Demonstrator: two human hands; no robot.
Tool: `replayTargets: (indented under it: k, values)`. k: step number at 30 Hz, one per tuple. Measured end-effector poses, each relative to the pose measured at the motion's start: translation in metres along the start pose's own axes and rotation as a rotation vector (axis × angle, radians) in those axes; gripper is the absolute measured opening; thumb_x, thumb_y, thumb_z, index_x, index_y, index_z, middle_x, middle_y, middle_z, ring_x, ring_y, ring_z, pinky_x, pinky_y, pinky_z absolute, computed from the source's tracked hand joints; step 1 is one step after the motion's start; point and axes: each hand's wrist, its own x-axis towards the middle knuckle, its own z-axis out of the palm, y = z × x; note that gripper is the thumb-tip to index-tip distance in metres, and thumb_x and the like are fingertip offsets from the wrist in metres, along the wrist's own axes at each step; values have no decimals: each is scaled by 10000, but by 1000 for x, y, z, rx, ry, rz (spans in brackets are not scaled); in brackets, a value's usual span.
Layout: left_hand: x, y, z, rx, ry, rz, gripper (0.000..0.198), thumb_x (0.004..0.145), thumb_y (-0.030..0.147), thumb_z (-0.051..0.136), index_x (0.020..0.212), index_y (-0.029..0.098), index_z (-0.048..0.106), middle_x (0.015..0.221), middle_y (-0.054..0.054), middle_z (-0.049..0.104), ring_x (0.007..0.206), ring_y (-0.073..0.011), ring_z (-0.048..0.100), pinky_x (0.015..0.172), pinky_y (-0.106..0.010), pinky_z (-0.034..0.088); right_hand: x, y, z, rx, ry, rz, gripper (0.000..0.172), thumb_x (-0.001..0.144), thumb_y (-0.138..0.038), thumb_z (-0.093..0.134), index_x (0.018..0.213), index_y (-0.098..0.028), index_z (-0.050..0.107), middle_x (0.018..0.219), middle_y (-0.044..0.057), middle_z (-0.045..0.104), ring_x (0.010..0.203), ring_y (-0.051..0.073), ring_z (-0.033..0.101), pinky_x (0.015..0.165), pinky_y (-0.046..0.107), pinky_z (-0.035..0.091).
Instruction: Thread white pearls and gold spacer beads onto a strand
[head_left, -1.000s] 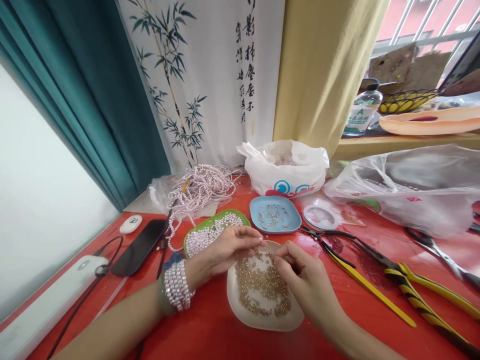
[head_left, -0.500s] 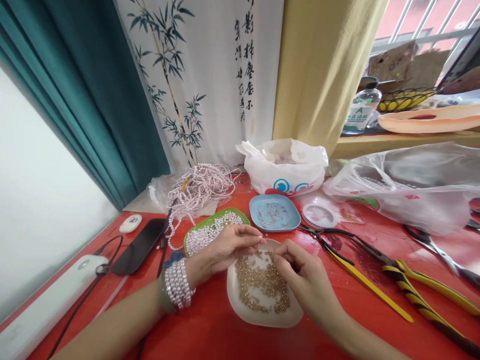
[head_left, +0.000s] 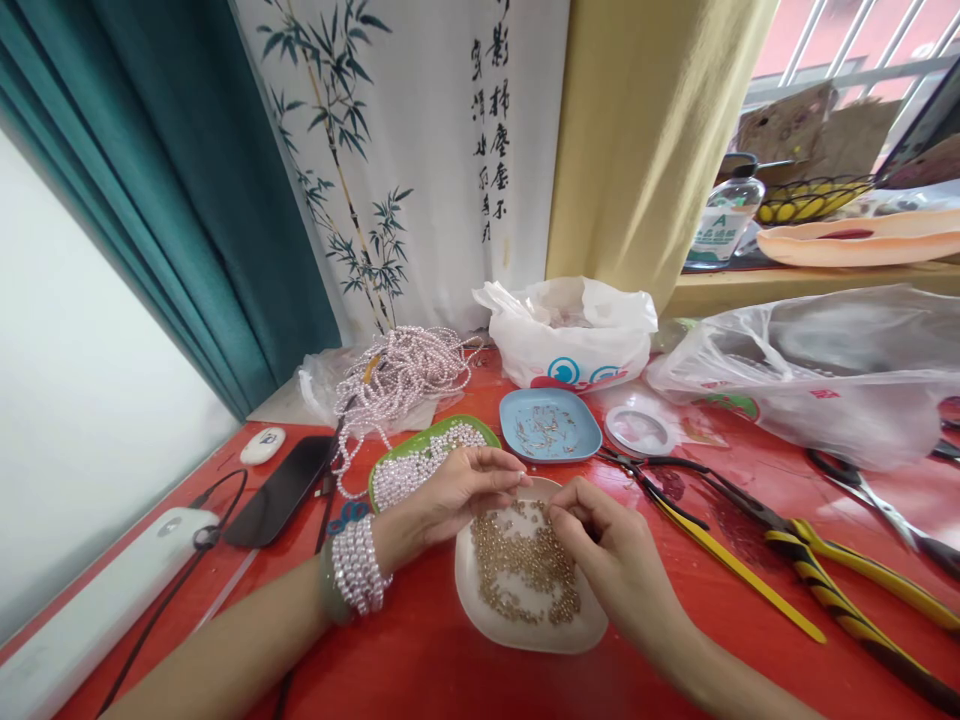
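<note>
Apparently, fine bead handling was the step in hand. Pearly beads (head_left: 405, 480) filled a green tray (head_left: 429, 436); rightward, the left hand (head_left: 457, 500) pinched narrowly beside gold beads (head_left: 529, 565) in a pale tray (head_left: 469, 605), facing the right hand's (head_left: 619, 550) narrow grip. What either held, I couldn't tell; continuing seemed to need steady alignment.

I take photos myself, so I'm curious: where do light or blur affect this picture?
In the head view, the window is bright, light streaks mark the yellow curtain, and pale glare lies on the right of the red table; whatever is at the left hand's fingertips is too small and soft to tell.
</note>
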Motion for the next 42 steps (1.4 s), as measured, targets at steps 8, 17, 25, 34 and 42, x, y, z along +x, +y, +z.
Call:
replayTargets:
  k: [8, 17, 25, 34, 42]
  values:
    - [-2, 1, 2, 36, -6, 8, 174, 573, 140, 764, 701, 101, 653, 668, -15, 626, 563, -48, 548, 535, -154, 409, 0, 0, 0, -26, -8, -10, 145, 715, -197, 440, 571, -207, 429, 465, -63, 383, 431, 98, 370, 429, 208, 279]
    - [-2, 0, 2, 52, -18, 11, 186, 556, 147, 770, 693, 101, 653, 635, 0, 607, 548, -53, 549, 549, -170, 425, 0, 3, 2, -23, -66, -6, 144, 738, -194, 408, 595, -209, 416, 489, -66, 353, 453, 99, 352, 445, 209, 287]
    - [-5, 0, 4, 141, -61, 22, 199, 568, 173, 762, 724, 101, 661, 669, -16, 612, 579, -71, 562, 563, -187, 446, 0, 10, 3, 57, -117, -8, 160, 814, -276, 417, 694, -197, 490, 506, -51, 445, 436, 101, 407, 427, 208, 320]
    - [-12, 16, 3, 898, -75, 199, 124, 686, 167, 623, 801, 142, 663, 772, -47, 664, 718, -151, 596, 652, -272, 459, 1, 15, 3, 181, -68, 31, 227, 872, -358, 409, 730, -199, 487, 598, -21, 542, 504, 105, 501, 503, 223, 404]
    - [-16, 3, 4, 1443, -286, 417, 161, 763, 97, 518, 778, 162, 665, 786, -37, 667, 714, -146, 593, 674, -261, 426, 4, 13, 3, 254, -30, 21, 212, 870, -356, 426, 740, -197, 482, 624, -21, 549, 526, 102, 511, 511, 221, 416]
